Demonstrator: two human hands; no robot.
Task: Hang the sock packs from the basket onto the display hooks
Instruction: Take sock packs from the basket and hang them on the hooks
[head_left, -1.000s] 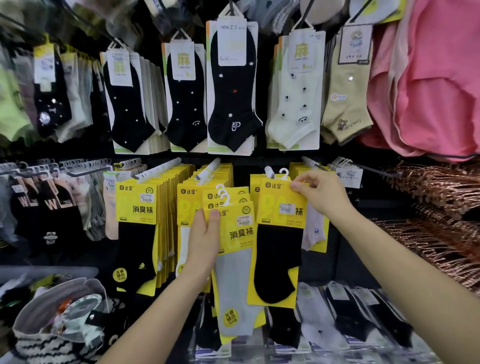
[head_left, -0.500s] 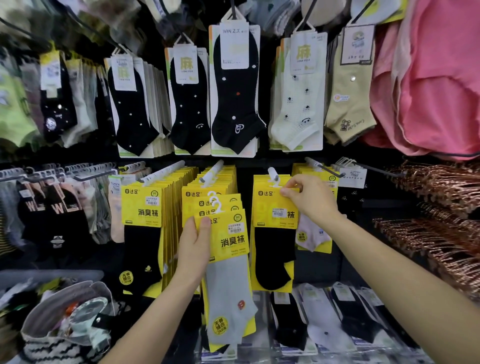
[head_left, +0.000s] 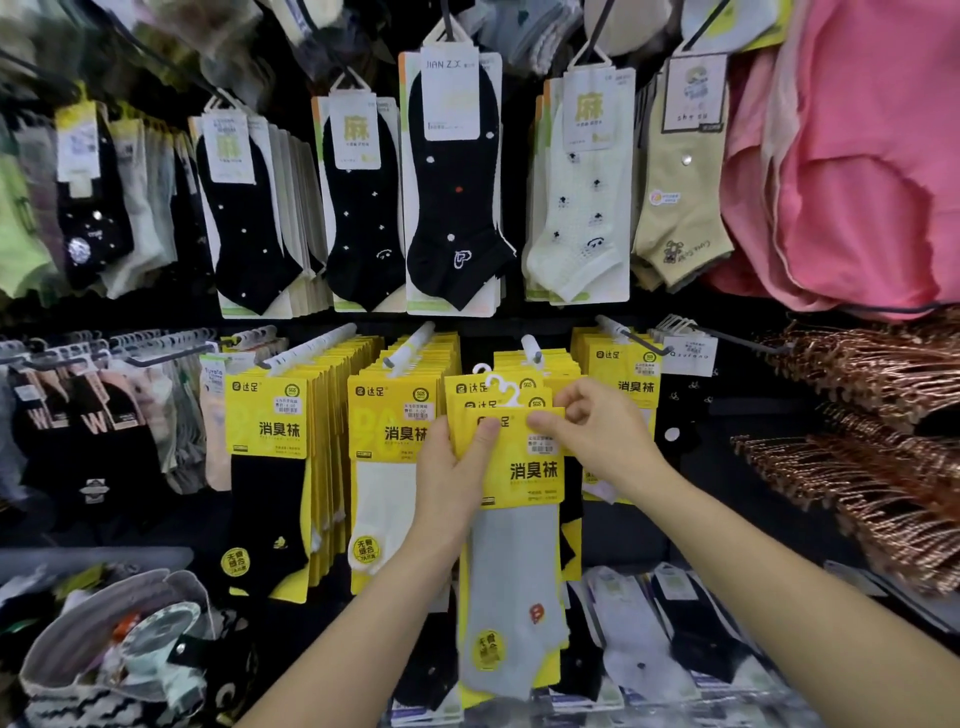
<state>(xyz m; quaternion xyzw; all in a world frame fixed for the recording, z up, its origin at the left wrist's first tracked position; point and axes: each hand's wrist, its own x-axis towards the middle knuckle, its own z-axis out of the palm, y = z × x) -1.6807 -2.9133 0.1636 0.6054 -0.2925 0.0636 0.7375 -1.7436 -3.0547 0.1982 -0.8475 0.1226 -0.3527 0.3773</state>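
sock wall (head_left: 618, 535): left hand (head_left: 451, 470) grips upright packs (head_left: 524, 467), right hand (head_left: 597, 434) pinches the front one; hook (head_left: 531, 349) just above, seemingly nearer right hand.

Pink garments (head_left: 857, 156) hang above stacked copper hangers (head_left: 883, 441).

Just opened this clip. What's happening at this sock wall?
A person is restocking a sock display. The left hand grips a small stack of yellow sock packs by its left edge, and the right hand pinches the top of the front pack, the one with a grey sock. The packs' white hangers are not yet on any display hook. Matching hung packs fill the hooks behind.
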